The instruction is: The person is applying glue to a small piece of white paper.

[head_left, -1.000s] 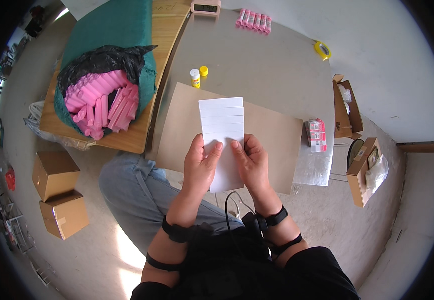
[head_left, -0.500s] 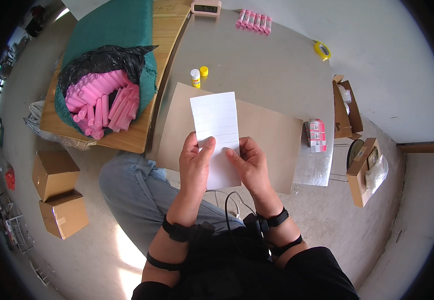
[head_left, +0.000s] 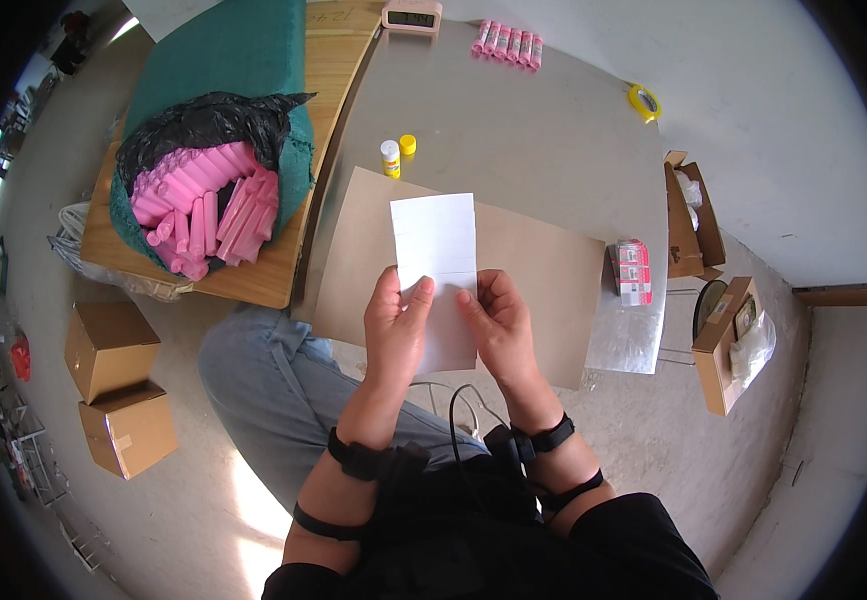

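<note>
We hold a white sheet (head_left: 437, 262) upright over the brown cardboard mat (head_left: 544, 275). Our left hand (head_left: 397, 330) and right hand (head_left: 497, 325) both pinch its lower part, thumbs on its face, fingers closed behind it. Most of the sheet rises above our grip, toward the far edge of the mat. A small yellow-capped bottle (head_left: 391, 158) stands just beyond the mat's far left corner.

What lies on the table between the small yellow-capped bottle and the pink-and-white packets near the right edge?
In the head view, the brown cardboard sheet spans most of the stretch between bottle and packets, with the white sheet, held by both hands, above it.
</note>
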